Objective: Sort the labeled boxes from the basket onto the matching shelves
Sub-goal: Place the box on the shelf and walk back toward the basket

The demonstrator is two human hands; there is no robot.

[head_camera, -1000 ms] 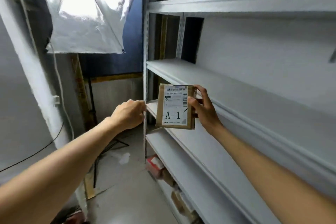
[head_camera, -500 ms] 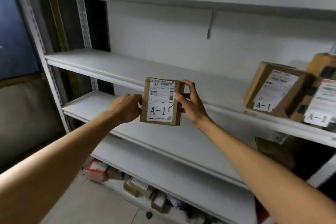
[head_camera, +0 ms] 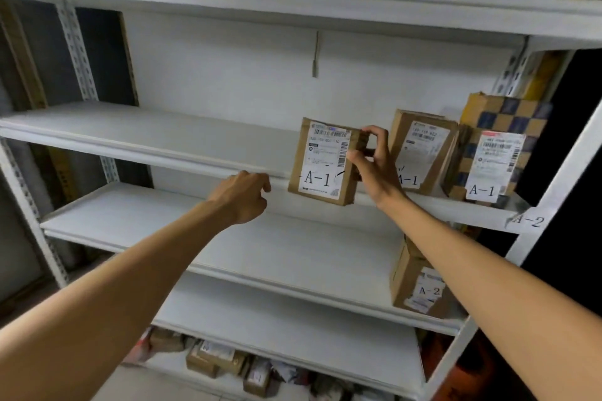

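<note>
At the shelf front, centre of view, slightly toward 3 o'clock:
Right fingers: fingertips (head_camera: 374, 133) over the top right corner of the held box (head_camera: 324, 161), thumb pressed on its label; closed on that box.
Right hand: right hand (head_camera: 378, 169) at the box's 3 o'clock edge, forearm running off to 5 o'clock.
Left fingers: loosely curled, holding nothing, clear of the box.
Left hand: left hand (head_camera: 242, 197) at 9 o'clock of the box, near it, over the shelf lip.
Held box: brown carton, upright, slightly tilted, white label reading A-1; in front of the front edge of the middle shelf (head_camera: 136, 137); whether its base touches the shelf I cannot tell.
Neighbours at 3 o'clock: second A-1 box (head_camera: 423, 150) standing on the same shelf, partly behind the right hand; then a checkered box (head_camera: 498, 146), also labelled A-1.
Shelf tag: paper tag (head_camera: 529, 220) on the right upright reads A-2.
Shelf below: A-2 box (head_camera: 413, 283) at 5 o'clock, partly hidden by the right forearm.
Bottom level: small parcels (head_camera: 215, 360) at 6 o'clock, blurred.
</note>
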